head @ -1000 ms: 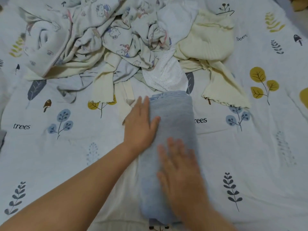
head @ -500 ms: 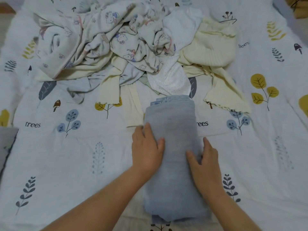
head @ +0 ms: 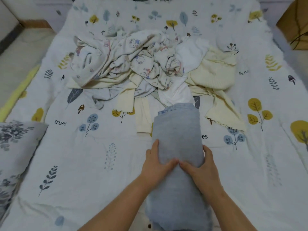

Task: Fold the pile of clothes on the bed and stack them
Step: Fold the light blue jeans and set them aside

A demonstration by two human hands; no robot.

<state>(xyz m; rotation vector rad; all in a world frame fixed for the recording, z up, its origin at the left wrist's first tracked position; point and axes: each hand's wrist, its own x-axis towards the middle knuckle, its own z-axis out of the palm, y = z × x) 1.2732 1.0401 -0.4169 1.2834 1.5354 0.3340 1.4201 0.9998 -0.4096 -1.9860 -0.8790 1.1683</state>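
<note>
Item: folded blue-grey garment (head: pixel 176 130), a long narrow strip lying lengthwise on the bed (head: pixel 103 164), near edge toward the person, far end touching the pile of clothes (head: pixel 141 64). Left hand (head: pixel 156 165): grasps the garment's left edge, fingers along the side, thumb laid across the top. Right hand (head: pixel 200 169): grasps the right edge in mirror fashion, thumb on top; the two thumb tips meet at the garment's middle. Pile: unfolded, heaped across the far half of the bed; includes a cartoon-print white piece (head: pixel 136 52), a cream ribbed garment (head: pixel 216 70) on the right with a scalloped hem trailing toward the person, a plain white piece (head: pixel 191 50), and a dotted white piece (head: pixel 175 94) just beyond the blue-grey strip. Bed cover: white, printed with blue and yellow leaves, mushrooms and the word "trees". Left margin: a grey floral-print pillow (head: pixel 15 147) at the bed's edge. Upper right corner: a brown cardboard box (head: pixel 295 24).
</note>
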